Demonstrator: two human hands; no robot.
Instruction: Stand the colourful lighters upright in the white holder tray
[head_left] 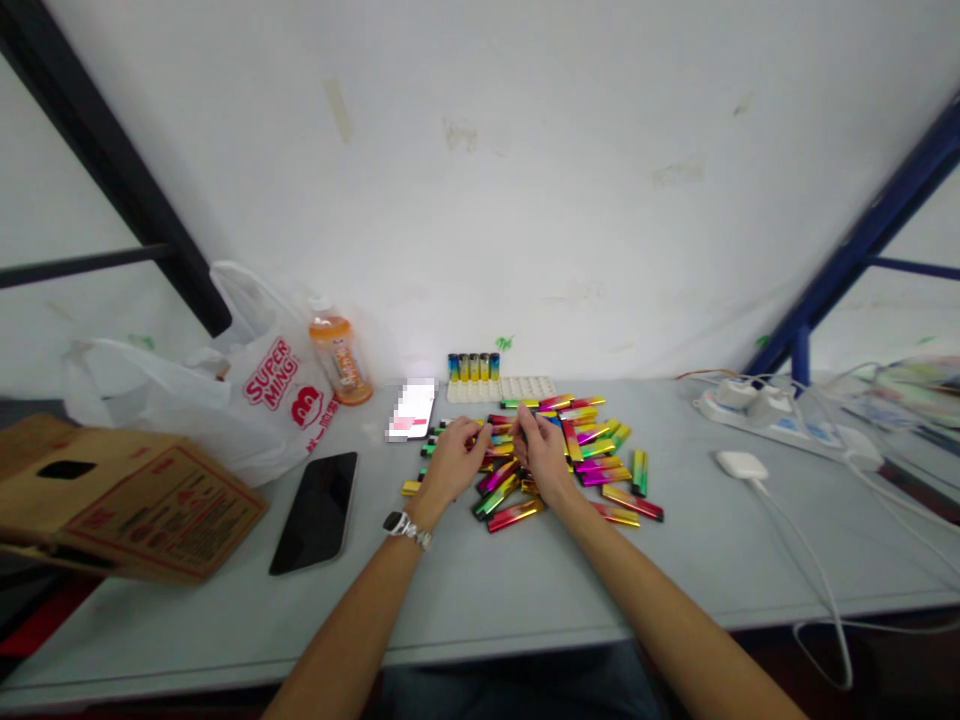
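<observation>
A loose pile of shiny lighters (pixel 517 515) in red, gold, green and magenta lies on the grey table. My left hand (pixel 455 458), with a watch on its wrist, is over the left part of the pile; its fingers are curled together, and what they hold, if anything, is hidden. Over the middle of the pile, my right hand (pixel 545 458) is closed in a pinch around what looks like a lighter, its dark end showing by the thumb. Behind the pile lies a white tray with holes (pixel 527 386). Several lighters (pixel 474 367) stand upright in a row at its left part.
On the left are a cardboard box (pixel 150 505), a white plastic bag (pixel 259 420), an orange drink bottle (pixel 341 355) and a dark tablet or phone (pixel 315 515). A lit phone (pixel 411 408) lies near the tray. To the right are a power strip (pixel 787 425) and a white charger (pixel 742 465) with cables.
</observation>
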